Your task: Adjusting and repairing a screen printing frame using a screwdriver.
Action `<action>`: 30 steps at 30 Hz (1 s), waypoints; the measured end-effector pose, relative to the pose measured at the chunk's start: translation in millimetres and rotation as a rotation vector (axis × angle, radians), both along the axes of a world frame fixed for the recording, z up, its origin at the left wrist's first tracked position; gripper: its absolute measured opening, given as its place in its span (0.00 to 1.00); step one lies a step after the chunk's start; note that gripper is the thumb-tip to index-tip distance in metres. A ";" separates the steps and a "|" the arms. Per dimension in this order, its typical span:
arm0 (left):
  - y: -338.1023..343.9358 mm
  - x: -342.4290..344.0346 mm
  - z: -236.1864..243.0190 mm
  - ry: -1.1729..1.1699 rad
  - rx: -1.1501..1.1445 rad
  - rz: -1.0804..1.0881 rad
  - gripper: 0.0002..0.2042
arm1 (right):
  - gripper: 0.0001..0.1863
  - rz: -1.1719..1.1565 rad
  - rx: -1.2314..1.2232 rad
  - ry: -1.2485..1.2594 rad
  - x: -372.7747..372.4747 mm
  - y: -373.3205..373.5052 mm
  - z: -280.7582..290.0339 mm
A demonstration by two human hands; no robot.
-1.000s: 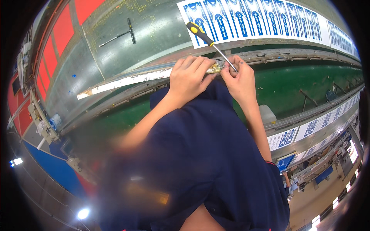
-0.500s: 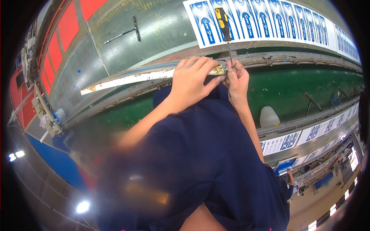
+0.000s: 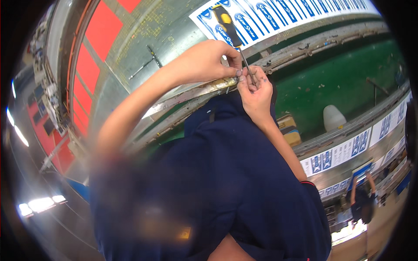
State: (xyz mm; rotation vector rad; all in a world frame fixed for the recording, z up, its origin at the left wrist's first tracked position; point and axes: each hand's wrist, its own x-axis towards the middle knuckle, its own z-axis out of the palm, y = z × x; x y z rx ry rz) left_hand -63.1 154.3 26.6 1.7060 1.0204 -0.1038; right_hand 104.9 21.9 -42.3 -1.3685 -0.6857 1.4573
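My right hand is closed, its fingers around the lower shaft of a screwdriver. The screwdriver's black and yellow handle points away from me, over the printed sheets. My left hand arches over the end of a long, narrow, paint-stained bar. Its thumb and fingertips pinch together beside the shaft, touching or almost touching my right fingers. Whatever small piece lies between them is too hidden to name. My left forearm covers much of the bar.
A T-shaped tool lies on the grey table. White sheets with blue print run along the far side, red panels at the left. A metal rail edges the table. A white container stands at right. Another person works at lower right.
My left hand has moved off the top of the bar to its end, beside the screwdriver shaft. The handle now leans further left. The whole view has turned somewhat.
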 end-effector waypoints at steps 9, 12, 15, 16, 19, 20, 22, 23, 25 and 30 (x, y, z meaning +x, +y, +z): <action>40.5 26.6 13.3 0.168 -0.297 -0.297 0.08 | 0.06 0.085 -0.005 -0.109 0.6 -10.0 0.8; 41.5 34.8 14.2 0.209 -0.264 -0.351 0.07 | 0.06 0.040 -0.063 -0.022 0.6 -9.0 3.3; 44.0 46.4 21.5 0.245 -0.210 -0.434 0.07 | 0.05 0.002 -0.020 -0.008 1.7 -9.2 2.9; 42.0 44.7 19.2 0.245 -0.210 -0.443 0.07 | 0.05 -0.006 -0.021 -0.009 2.9 -9.7 2.6; 32.6 35.7 10.4 0.131 -0.052 -0.440 0.06 | 0.04 0.067 -0.006 -0.013 8.8 -12.4 2.7; 31.0 34.6 10.1 0.083 0.001 -0.449 0.06 | 0.04 0.065 -0.030 0.009 9.9 -12.3 3.1; 26.3 34.8 10.3 0.035 0.051 -0.468 0.05 | 0.04 0.052 -0.057 0.032 10.3 -12.2 0.2; 23.1 35.4 10.7 0.007 0.059 -0.481 0.04 | 0.04 -0.002 -0.059 0.086 9.3 -11.2 -3.7; 15.1 37.3 9.6 -0.022 0.065 -0.499 0.03 | 0.03 -0.063 -0.061 0.139 11.6 -12.0 -8.7; -10.2 39.5 9.4 -0.133 0.208 -0.561 0.03 | 0.02 -0.118 -0.073 0.169 18.1 -13.3 -14.7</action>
